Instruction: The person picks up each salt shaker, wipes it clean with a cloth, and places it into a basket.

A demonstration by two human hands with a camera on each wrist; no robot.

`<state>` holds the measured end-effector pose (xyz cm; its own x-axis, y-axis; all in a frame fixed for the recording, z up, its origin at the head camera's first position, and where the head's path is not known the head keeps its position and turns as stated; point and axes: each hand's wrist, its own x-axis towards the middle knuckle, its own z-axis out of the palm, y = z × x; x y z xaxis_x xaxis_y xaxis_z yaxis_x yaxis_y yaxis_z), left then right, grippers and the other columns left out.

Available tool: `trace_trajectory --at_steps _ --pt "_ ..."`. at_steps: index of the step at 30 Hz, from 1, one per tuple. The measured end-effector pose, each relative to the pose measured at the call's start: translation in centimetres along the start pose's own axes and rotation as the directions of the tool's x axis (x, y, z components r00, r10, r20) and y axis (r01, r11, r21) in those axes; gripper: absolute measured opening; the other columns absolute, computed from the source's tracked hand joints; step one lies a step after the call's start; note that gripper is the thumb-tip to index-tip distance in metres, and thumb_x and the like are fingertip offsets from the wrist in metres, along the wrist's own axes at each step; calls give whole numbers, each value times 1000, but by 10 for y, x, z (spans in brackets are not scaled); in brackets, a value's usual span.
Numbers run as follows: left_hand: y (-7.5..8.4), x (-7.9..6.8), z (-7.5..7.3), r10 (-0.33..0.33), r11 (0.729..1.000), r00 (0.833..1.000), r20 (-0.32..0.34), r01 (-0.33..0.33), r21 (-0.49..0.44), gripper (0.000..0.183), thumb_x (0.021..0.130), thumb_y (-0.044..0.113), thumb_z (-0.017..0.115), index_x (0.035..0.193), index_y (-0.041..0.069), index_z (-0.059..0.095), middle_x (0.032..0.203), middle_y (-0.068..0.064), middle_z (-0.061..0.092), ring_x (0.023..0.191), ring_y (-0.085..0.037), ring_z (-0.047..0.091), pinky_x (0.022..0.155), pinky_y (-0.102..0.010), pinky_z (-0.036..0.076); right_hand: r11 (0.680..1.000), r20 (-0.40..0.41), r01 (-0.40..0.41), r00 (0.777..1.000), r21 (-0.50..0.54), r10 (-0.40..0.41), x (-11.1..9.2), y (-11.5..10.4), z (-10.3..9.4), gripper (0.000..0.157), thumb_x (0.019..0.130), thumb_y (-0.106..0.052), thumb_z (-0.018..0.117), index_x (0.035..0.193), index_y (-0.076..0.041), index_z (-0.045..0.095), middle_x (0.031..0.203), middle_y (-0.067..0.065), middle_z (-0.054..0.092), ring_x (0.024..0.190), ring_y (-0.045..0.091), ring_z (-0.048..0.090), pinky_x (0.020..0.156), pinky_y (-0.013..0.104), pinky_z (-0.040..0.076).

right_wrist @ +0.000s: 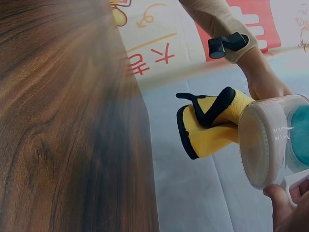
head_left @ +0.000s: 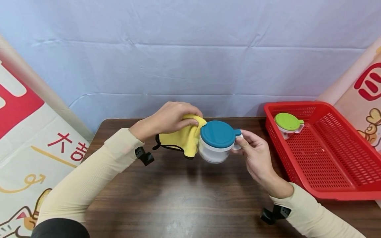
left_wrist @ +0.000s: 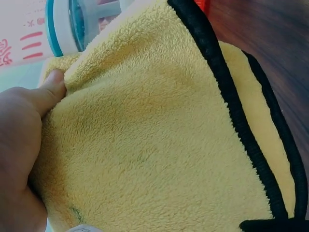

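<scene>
My right hand [head_left: 253, 152] grips the white handle of a clear jar [head_left: 215, 154] with a blue lid [head_left: 218, 134], held above the table. My left hand [head_left: 171, 119] pinches a yellow cloth [head_left: 188, 138] with black edging between thumb and fingers. A fold of the cloth lies against the jar's left side, at the lid's edge. In the left wrist view the cloth [left_wrist: 145, 121] fills most of the picture and partly covers the jar. The right wrist view shows the jar's round base [right_wrist: 253, 147] tilted toward the camera, the cloth hanging beyond it.
A red plastic basket [head_left: 303, 172] stands at the right of the brown wooden table [head_left: 178, 205]. Inside its far left corner sits a similar jar with a green lid [head_left: 287, 121]. A pale cloth backdrop [head_left: 178, 66] hangs behind the table, with printed sheets at both sides.
</scene>
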<state>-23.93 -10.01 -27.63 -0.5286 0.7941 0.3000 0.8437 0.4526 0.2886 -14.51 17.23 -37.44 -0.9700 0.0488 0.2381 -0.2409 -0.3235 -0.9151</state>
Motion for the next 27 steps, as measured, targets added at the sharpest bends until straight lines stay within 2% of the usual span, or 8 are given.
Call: trace_trajectory --at_steps 5,10,17,27 --pt "-3 5 2 7 1000 1000 3 -7 -27 17 98 24 70 112 16 75 108 4 73 95 -12 65 76 -34 51 1000 1 -3 1000 -10 3 -1 0 0 27 98 3 62 108 -17 78 94 -1 77 80 9 72 68 27 60" --pt "-7 12 4 10 995 1000 17 -9 -98 16 99 20 70 112 15 75 110 3 73 98 -13 66 83 -35 52 1000 7 1 1000 -15 -1 -1 0 1 26 98 2 62 109 -16 77 95 0 77 80 9 72 68 27 60" --pt "-12 25 9 -6 975 997 76 23 -220 17 99 18 70 114 13 75 111 2 73 99 -11 65 88 -31 51 1000 18 2 1000 -14 -2 -2 0 1 25 98 2 62 109 -15 77 95 0 77 79 9 72 68 27 60" --pt "-4 48 9 -51 980 990 130 75 -182 17 96 23 74 111 17 77 109 5 73 94 -10 62 83 -28 49 1000 35 -10 999 -20 11 -4 0 3 26 99 3 61 110 -15 77 94 0 75 79 9 72 69 28 60"
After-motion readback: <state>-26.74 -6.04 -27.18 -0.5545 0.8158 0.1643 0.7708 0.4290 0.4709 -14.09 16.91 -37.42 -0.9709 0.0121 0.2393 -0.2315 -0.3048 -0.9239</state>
